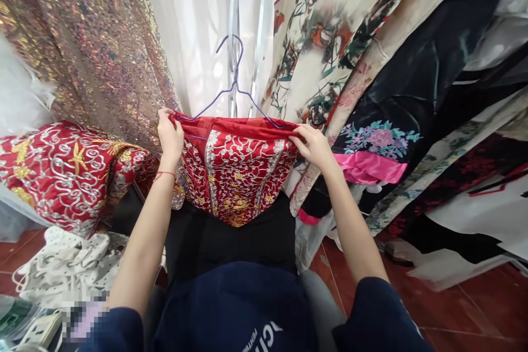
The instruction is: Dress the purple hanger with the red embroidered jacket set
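Note:
A red garment [237, 168] with silver and gold embroidery hangs on a purple wire hanger [235, 85] in front of me. My left hand [170, 135] is closed on the garment's left top edge, by the hanger's left end. My right hand [313, 144] pinches the right top edge over the hanger's right end. The hanger's hook rises before white fabric; whether it rests on anything is unclear. The garment's lower part drapes over my lap.
A matching red embroidered piece [61, 170] lies at the left. Sequined gold fabric [91, 38] hangs behind it. Floral robes [330, 33] and a black garment with pink trim [371, 148] hang at the right. White dotted cloth [70, 264] lies on the red tile floor [474, 308].

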Demonstrator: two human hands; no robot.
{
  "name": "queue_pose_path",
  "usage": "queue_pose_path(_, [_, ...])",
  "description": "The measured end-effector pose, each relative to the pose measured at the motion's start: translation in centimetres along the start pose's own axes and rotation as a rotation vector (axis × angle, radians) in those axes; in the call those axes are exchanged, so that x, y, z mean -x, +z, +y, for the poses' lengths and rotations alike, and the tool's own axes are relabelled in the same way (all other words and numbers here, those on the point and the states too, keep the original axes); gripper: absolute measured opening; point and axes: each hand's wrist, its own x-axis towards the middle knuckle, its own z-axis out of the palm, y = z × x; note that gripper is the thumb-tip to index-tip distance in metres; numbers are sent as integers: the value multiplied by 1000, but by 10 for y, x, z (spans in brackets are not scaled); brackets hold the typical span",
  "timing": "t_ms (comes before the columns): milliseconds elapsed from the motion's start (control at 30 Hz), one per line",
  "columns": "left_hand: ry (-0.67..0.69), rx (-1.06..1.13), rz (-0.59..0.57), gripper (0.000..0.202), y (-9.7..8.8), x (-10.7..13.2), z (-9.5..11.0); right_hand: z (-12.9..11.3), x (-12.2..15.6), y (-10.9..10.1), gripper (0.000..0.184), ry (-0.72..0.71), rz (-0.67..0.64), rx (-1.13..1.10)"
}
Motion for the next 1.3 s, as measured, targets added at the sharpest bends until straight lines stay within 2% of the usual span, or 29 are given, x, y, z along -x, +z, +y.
queue_pose_path(67, [-104,59,70,21,-1,-5,-14,2,-1,0,20,-8,4,-49])
queue_pose_path(133, [-271,132,120,20,0,-4,-26,5,-1,1,20,-23,6,-106])
queue_pose_path(233, [-470,222,123,23,4,9,-37,7,1,6,18,-20,12,-141])
queue_pose_path(367, [-478,264,69,24,8,35,-35,5,14,10,17,55,55,-173])
queue_pose_path(467, [-393,270,-36,22,8,46,-22,0,26,9,16,116,104,-248])
queue_pose_path(567, [-346,211,-201,19,2,52,-4,-9,39,7,16,162,138,-309])
queue_pose_path(667, [-352,100,-422,41,-15,55,23,-21,48,7,14,192,167,-357])
queue_pose_path(767, [-273,-113,-740,69,-39,54,53,-34,55,7,13,222,190,-393])
queue_pose_path(867, [-153,-305,-1156,67,-55,53,78,-46,58,8,13,247,180,-418])
queue_pose_path(933, [-47,-240,-1361,73,-53,59,89,-52,59,9,14,246,168,-427])
queue_pose_path(967, [4,-170,-1410,83,-49,66,93,-54,59,9,13,244,168,-428])
queue_pose_path(1033, [79,-59,-1420,110,-36,85,101,-60,57,11,13,246,170,-427])
queue_pose_path(1100, [116,-65,-1374,122,-21,108,109,-64,56,12,13,263,167,-426])
queue_pose_path(1133, [126,-117,-1328,117,-14,118,113,-66,55,12,13,267,160,-429])
queue_pose_path(1200, [106,-291,-1258,92,-3,130,116,-70,55,11,12,253,143,-443])
queue_pose_path(1300, [34,-495,-1282,52,2,124,109,-77,61,13,14,258,135,-512])
